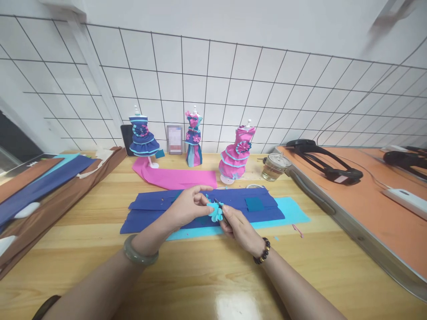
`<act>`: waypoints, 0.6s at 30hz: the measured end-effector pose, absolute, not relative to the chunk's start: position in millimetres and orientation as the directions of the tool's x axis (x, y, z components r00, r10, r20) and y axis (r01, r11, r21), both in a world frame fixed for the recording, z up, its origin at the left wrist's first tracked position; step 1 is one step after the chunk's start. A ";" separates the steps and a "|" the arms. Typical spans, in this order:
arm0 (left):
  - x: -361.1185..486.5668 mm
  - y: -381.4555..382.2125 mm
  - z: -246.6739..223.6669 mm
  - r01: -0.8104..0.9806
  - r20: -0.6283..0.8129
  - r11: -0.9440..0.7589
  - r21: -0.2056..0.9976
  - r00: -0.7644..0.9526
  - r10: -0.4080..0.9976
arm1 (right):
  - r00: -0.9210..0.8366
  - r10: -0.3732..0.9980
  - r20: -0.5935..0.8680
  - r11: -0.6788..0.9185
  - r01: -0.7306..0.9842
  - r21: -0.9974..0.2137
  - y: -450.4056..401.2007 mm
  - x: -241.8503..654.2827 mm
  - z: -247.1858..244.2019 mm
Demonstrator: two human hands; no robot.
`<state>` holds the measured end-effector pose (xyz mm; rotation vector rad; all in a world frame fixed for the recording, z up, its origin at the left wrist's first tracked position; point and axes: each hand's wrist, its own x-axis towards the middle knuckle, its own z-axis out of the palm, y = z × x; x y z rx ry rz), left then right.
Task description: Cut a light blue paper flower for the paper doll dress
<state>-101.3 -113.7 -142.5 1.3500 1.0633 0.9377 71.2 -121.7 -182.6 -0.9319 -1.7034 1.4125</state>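
The left hand (191,206) pinches a light-blue paper flower (216,214) at its left petals, and the right hand (239,225) is closed on a dark slender tool (218,204), whose exact kind I cannot tell. The hands are close together, with the flower between them, over the navy crepe sheets (143,218). The flower is probably very light, soft and easily creased, so a gentle hold at its gathered middle seems safer than at petal tips. Three small dress forms (194,138) stand near the desk's (187,271) far edge.
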 end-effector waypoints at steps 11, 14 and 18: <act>-104.9 -112.3 -140.2 0.105 -0.018 -0.014 0.994 0.292 0.956 | -0.487 0.869 0.087 0.135 0.065 -0.989 -122.2 71.8 -181.0; -104.8 -112.0 -139.3 0.101 -0.016 -0.013 0.995 0.279 0.960 | -0.487 0.870 0.076 0.126 0.072 -0.989 -122.5 71.5 -180.2; -104.9 -111.0 -139.9 0.080 -0.021 0.000 0.997 0.266 0.964 | -0.488 0.871 0.057 0.105 0.071 -0.992 -122.9 70.8 -179.3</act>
